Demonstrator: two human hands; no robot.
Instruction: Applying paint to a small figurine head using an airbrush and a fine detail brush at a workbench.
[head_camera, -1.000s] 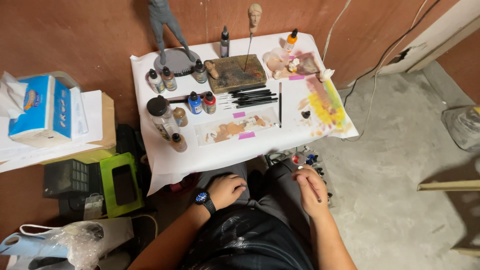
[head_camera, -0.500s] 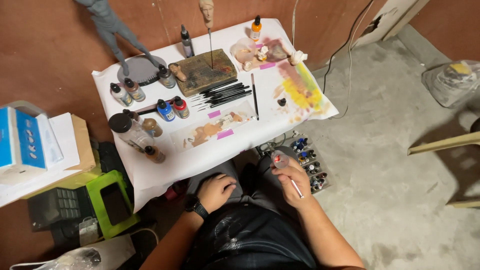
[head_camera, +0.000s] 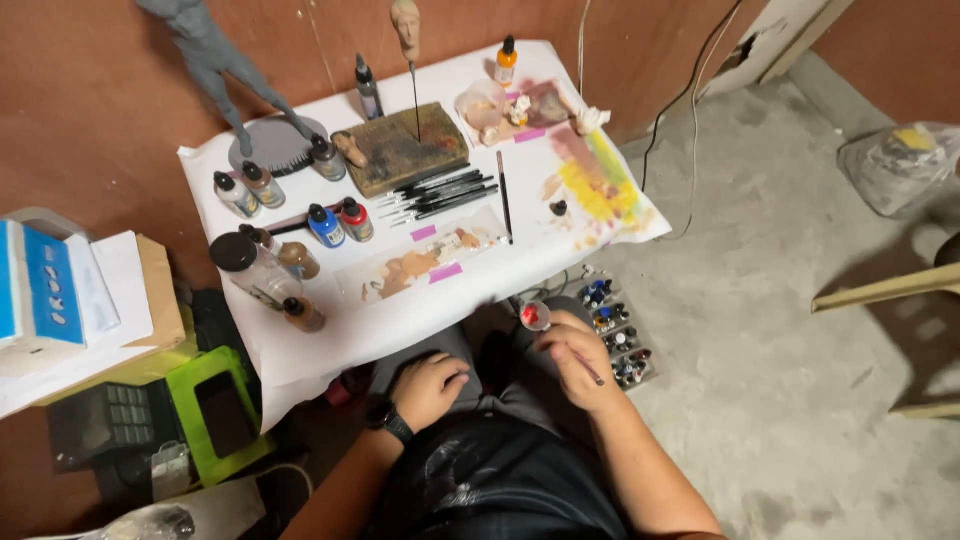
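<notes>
My right hand (head_camera: 575, 358) hovers over my lap just below the table's front edge, holding a thin paintbrush (head_camera: 590, 372) and a small red-capped paint bottle (head_camera: 533, 316). My left hand (head_camera: 428, 388), with a dark watch at the wrist, rests on my left thigh and holds nothing. Ahead stands a small table covered in white paper (head_camera: 330, 340), with a row of brushes (head_camera: 440, 192), a taped palette strip smeared with flesh tones (head_camera: 420, 262) and several paint bottles (head_camera: 328, 224). A sculpted head on a rod (head_camera: 406, 25) stands in a dark wooden block (head_camera: 400, 150).
A grey figurine (head_camera: 215, 60) stands on a round base at the table's back left. A tray of small paint bottles (head_camera: 618, 340) lies on the concrete floor to my right. Boxes (head_camera: 60, 300), a green device (head_camera: 215, 410) and a calculator (head_camera: 110, 420) crowd the left.
My view has swung left and down. My right hand picked up the red-capped bottle and brush beside the floor tray and brought them up over my lap. The left hand stayed on my thigh.
</notes>
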